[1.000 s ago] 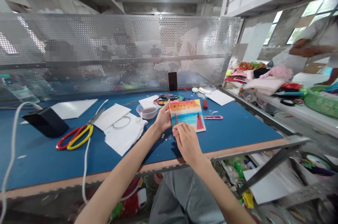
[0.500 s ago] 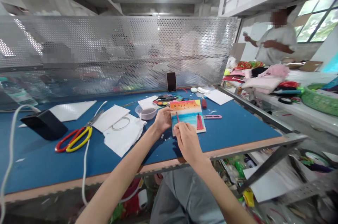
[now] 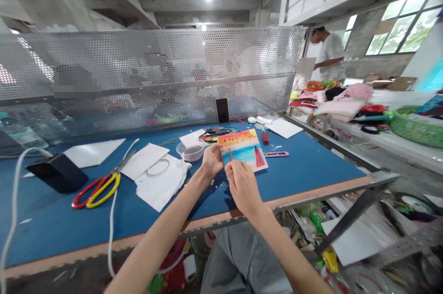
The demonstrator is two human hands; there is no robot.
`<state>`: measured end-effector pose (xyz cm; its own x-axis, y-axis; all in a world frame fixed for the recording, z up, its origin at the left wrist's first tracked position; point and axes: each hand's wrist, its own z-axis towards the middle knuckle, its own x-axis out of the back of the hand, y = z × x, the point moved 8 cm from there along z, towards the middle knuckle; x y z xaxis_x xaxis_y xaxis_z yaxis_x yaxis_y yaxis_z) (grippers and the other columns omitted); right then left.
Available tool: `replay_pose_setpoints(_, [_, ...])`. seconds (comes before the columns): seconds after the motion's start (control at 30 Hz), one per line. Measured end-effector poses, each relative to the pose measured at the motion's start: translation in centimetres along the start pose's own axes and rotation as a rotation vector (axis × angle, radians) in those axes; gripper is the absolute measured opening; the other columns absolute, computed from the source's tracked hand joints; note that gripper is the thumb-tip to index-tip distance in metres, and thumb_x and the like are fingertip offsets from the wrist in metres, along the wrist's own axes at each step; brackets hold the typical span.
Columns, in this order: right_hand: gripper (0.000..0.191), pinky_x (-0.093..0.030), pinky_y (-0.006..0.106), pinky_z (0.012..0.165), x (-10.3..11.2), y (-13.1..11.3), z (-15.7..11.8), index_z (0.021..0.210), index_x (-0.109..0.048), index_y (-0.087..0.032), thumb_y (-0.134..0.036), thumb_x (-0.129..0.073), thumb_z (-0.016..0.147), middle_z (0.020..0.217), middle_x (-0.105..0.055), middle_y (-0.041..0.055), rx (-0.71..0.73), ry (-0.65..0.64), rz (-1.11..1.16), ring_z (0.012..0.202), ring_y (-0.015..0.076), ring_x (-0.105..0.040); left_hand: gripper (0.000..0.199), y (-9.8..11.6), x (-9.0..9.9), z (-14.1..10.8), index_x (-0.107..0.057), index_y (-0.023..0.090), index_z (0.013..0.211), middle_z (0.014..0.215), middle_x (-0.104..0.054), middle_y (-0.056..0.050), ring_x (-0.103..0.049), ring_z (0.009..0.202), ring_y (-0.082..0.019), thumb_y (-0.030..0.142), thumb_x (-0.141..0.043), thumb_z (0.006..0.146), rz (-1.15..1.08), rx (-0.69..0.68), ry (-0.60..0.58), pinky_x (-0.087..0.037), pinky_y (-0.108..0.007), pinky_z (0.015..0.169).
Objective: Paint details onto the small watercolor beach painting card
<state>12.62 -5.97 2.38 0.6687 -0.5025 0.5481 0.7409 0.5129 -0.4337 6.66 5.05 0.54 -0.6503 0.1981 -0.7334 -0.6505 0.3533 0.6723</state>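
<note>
A small painted card shows an orange sky with dark birds, blue water and a red figure. My left hand grips its left edge, fingers closed on it. My right hand is closed at the card's lower left, over its bottom edge; a thin reddish line, possibly a brush, shows just above the fingers, but what they hold is mostly hidden. Behind the card is a paint palette. A bowl of murky water stands left of my left hand. To the right of the card lies a pink cutter.
Red-and-yellow scissors, white sheets and a black box with a white cable lie left on the blue table. A phone leans on the perforated screen. A person stands behind cluttered shelves at right.
The card has tilted and shifted slightly left, with both hands still at it. The person at the back right has moved left and turned sideways. The camera view has shifted slightly.
</note>
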Motion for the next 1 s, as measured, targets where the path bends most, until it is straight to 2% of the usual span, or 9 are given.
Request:
replay_pose_setpoints(0.13, [0.032,-0.038,0.034,0.077,-0.8,-1.2,0.1,0.092,-0.055,-0.020,-0.027,-0.026,0.103,0.090,-0.061,0.0064,0.071,-0.053,-0.001,0.087,0.0215,-0.051,0.018,0.2,0.4,0.2,-0.063,0.013,0.072,0.061,-0.066,-0.005,-0.068,0.069,-0.022,0.009,-0.045,0.071,-0.021,-0.038,0.016,-0.055,-0.033,0.078])
replay_pose_setpoints(0.27, [0.031,-0.038,0.033,0.078,-0.1,-0.1,0.1,0.090,-0.054,-0.020,-0.027,-0.026,0.103,0.089,-0.061,0.0062,0.001,-0.019,0.004,0.086,0.0209,-0.052,0.024,0.0,0.3,0.4,-0.066,0.009,0.083,0.074,-0.070,-0.010,-0.069,0.077,-0.024,0.010,-0.046,0.070,-0.011,-0.029,-0.012,-0.055,-0.035,0.080])
replay_pose_setpoints(0.37, [0.030,-0.038,0.033,0.079,0.2,0.4,0.0,0.091,-0.053,-0.019,-0.027,-0.027,0.104,0.089,-0.061,0.0060,-0.023,-0.006,0.025,0.086,0.0205,-0.052,0.023,0.0,0.2,0.2,-0.065,0.010,0.082,0.073,-0.070,-0.009,-0.069,0.078,-0.024,0.010,-0.046,0.070,-0.014,-0.033,-0.004,-0.054,-0.036,0.083])
replay_pose_setpoints(0.53, [0.030,-0.039,0.032,0.078,-0.6,-0.1,0.0,0.089,-0.052,-0.019,-0.028,-0.027,0.104,0.088,-0.060,0.0059,0.008,-0.031,0.026,0.086,0.0204,-0.053,0.018,0.2,0.3,-0.2,-0.061,0.013,0.071,0.057,-0.063,-0.005,-0.069,0.070,-0.022,0.008,-0.044,0.070,-0.014,-0.040,0.070,-0.054,-0.034,0.082])
replay_pose_setpoints(0.7, [0.029,-0.039,0.034,0.078,-0.3,0.2,0.4,0.090,-0.052,-0.019,-0.027,-0.028,0.103,0.088,-0.061,0.0065,-0.042,0.043,0.007,0.085,0.0214,-0.053,0.020,0.3,0.2,-0.1,-0.064,0.011,0.076,0.067,-0.068,-0.007,-0.067,0.067,-0.022,0.010,-0.045,0.070,-0.001,-0.049,0.049,-0.055,-0.033,0.075])
replay_pose_setpoints(0.83, [0.030,-0.040,0.033,0.077,-0.8,-0.6,0.5,0.088,-0.052,-0.020,-0.028,-0.028,0.103,0.085,-0.061,0.0058,-0.010,0.014,0.040,0.085,0.0210,-0.053,0.019,0.4,0.5,-0.1,-0.061,0.012,0.068,0.056,-0.062,-0.004,-0.062,0.053,-0.017,0.007,-0.043,0.072,-0.006,-0.073,0.084,-0.054,-0.030,0.073])
replay_pose_setpoints(0.9, [0.030,-0.040,0.033,0.077,-0.9,-0.6,0.5,0.088,-0.052,-0.020,-0.028,-0.027,0.103,0.086,-0.062,0.0058,-0.011,0.019,0.041,0.085,0.0210,-0.054,0.020,0.4,0.5,-0.1,-0.062,0.012,0.070,0.058,-0.063,-0.004,-0.065,0.059,-0.018,0.008,-0.043,0.073,-0.012,-0.074,0.079,-0.054,-0.031,0.075])
replay_pose_setpoints(1.0, [0.032,-0.039,0.034,0.076,-0.5,0.0,0.6,0.089,-0.053,-0.020,-0.028,-0.026,0.103,0.086,-0.062,0.0066,-0.062,0.069,0.013,0.084,0.0215,-0.054,0.022,0.2,0.3,0.0,-0.065,0.011,0.080,0.072,-0.069,-0.008,-0.069,0.075,-0.023,0.010,-0.044,0.073,-0.020,-0.055,0.028,-0.054,-0.034,0.080])
